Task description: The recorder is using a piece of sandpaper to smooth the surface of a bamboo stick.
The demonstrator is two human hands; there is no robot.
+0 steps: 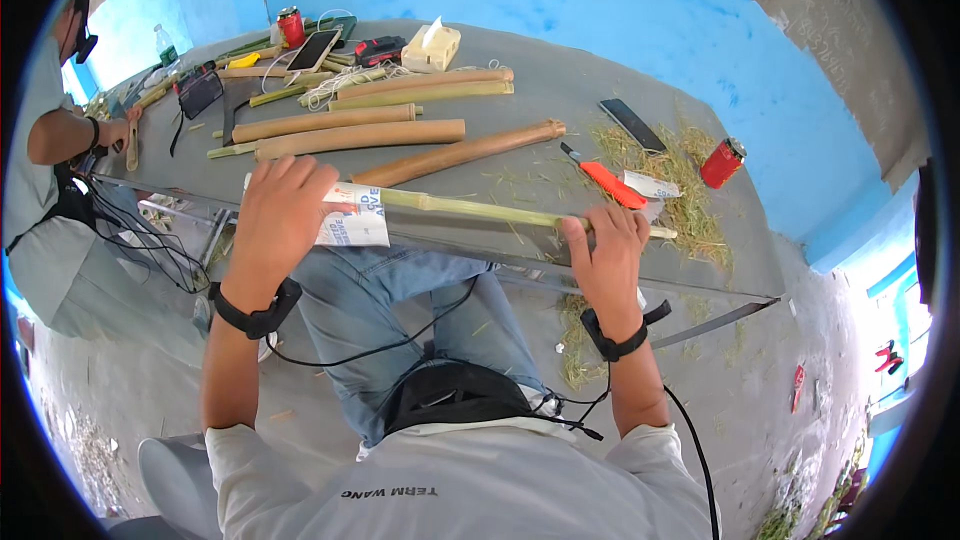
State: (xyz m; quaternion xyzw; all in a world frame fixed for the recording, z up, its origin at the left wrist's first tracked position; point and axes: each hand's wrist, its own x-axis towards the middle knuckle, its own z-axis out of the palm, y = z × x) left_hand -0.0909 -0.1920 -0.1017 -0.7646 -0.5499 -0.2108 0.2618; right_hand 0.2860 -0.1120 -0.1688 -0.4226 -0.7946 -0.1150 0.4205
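A thin pale-green bamboo stick [470, 208] lies crosswise along the table's near edge, in both hands. Around its left part is a white printed sheet of sandpaper [362, 231], and my left hand [280, 210] is closed over the sheet and the stick; the stick's left end is hidden there. My right hand [608, 250] grips the bamboo close to its right end, thumb on the near side, and a short tip pokes out past the fingers. Just beyond the right hand lies an orange utility knife [612, 184], beside a smaller sandpaper piece [651, 185].
Thicker bamboo lengths [360, 138] lie across the grey table [540, 70]. At right are a black phone [632, 126], a red can [723, 162] and shavings [700, 225]. A tissue box [432, 47] stands farther back. Another person [60, 190] works at left. Cables hang from my wrists.
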